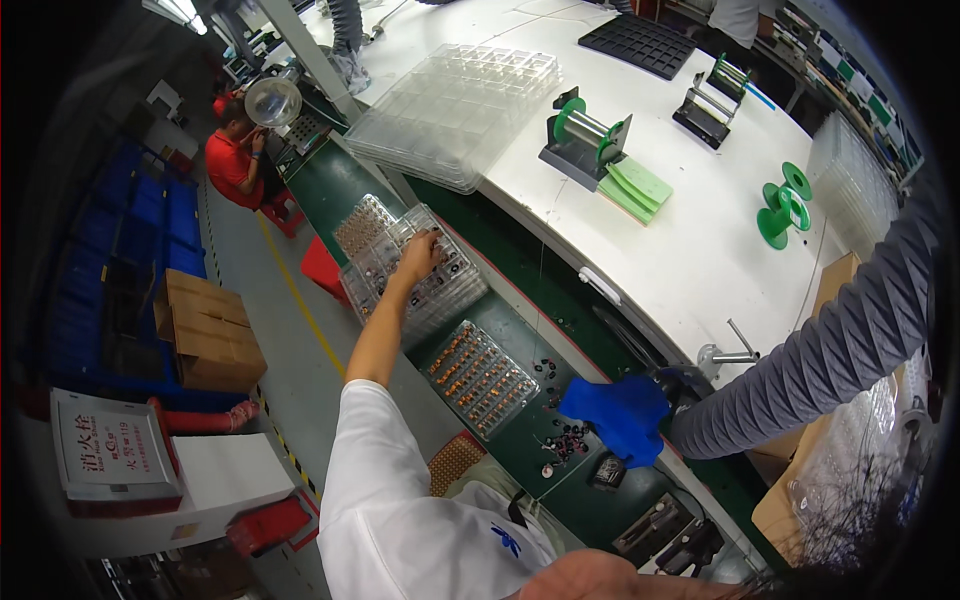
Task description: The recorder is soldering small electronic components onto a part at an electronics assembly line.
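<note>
Leftward of fingers (430,240), a box (116,472) bears red lettering (90,450).

Red lettering (92,450) marks a grey box (120,470), a blue emblem (506,540) the white shirt (395,490).

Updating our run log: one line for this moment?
Left hand over stacked clear plastic trays | clear rectangular tray of orange parts | blue cloth beside small black parts

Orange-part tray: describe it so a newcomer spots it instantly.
Find the green bench beside the white table. On it, between the tray stack under the left hand and the blue cloth, lies one clear tray. Unlike that stack, it holds rows of orange parts.
</note>
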### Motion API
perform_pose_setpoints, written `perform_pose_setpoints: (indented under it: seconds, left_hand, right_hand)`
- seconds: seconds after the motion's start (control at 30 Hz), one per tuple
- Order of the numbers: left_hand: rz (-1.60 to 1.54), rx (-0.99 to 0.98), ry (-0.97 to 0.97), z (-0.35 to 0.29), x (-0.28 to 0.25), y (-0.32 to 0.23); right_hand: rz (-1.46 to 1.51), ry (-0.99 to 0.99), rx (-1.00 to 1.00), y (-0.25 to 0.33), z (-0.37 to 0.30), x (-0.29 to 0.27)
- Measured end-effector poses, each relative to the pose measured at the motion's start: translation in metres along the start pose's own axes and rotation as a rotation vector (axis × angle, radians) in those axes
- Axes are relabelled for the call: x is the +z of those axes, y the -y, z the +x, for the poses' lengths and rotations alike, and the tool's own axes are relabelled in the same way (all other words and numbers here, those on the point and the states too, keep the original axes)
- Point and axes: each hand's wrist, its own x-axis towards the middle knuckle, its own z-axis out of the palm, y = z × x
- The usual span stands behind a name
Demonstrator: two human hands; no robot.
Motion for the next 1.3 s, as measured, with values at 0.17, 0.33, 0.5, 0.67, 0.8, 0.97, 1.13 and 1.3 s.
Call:
perform_pose_setpoints:
  seconds: [0.17,0.33,0.5,0.67,0.8,0.97,1.13,1.3]
  left_hand:
    - [0.085,-0.002,-0.106,-0.007,-0.016,-0.027]
    - [-0.262,0.05,-0.251,-0.097,-0.028,-0.124]
    - [-0.352,0.264,-0.017,-0.149,0.061,-0.199]
    - [0.056,0.703,0.135,-0.056,0.183,-0.185]
    - [0.294,0.737,0.274,-0.038,0.243,-0.198]
    - [0.045,0.978,0.35,-0.02,0.272,-0.198]
    - [-0.201,0.857,0.456,-0.011,0.281,-0.186]
    - [-0.266,0.823,0.383,-0.006,0.29,-0.191]
  right_hand:
    - [0.051,-0.001,-0.02,-0.033,-0.018,0.021]
    - [0.218,-0.02,-0.112,-0.065,-0.021,0.075]
    - [0.44,-0.022,0.003,-0.109,0.055,0.149]
    - [0.343,0.122,0.08,-0.15,0.149,0.195]
    - [0.337,-0.076,-0.147,-0.176,0.184,0.214]
    - [0.283,-0.262,-0.376,-0.192,0.209,0.225]
    - [0.468,-0.623,-0.479,-0.175,0.159,0.268]
    - [0.765,-0.668,-0.416,-0.138,0.075,0.309]
